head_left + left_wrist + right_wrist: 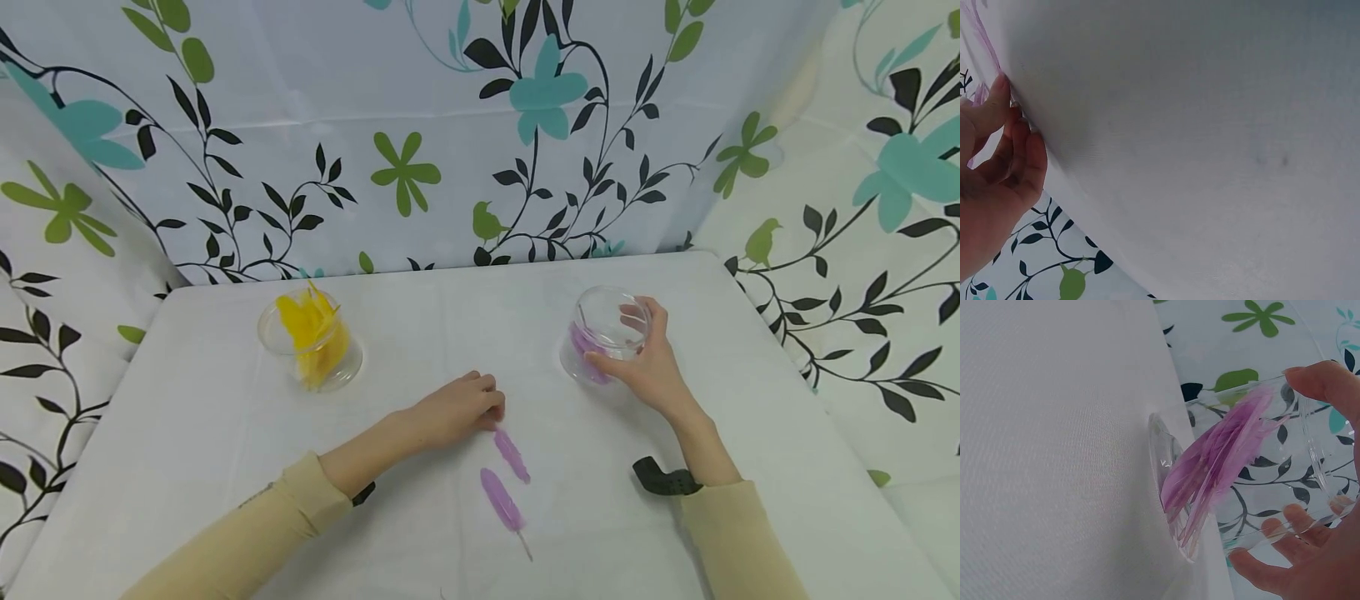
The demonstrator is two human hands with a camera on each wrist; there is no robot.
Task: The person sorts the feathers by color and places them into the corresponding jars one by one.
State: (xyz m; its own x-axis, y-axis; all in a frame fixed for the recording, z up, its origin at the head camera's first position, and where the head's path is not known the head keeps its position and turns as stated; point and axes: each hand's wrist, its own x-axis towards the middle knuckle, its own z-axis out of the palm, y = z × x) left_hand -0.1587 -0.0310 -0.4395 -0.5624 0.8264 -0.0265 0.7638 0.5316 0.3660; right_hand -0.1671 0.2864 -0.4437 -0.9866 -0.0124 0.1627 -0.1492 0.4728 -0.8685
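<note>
My left hand is low over the white table, its thumb and fingertips pinching the end of a purple feather. In the left wrist view, that feather runs upward from the thumb. A second purple feather lies just below it, quill toward me. On the right, my right hand grips a clear glass jar round its side near the rim. Several purple feathers lean inside this jar, which stands on the table.
At the back left of the table stands another clear jar holding yellow feathers. A patterned curtain with leaves and flowers hangs behind and along both sides.
</note>
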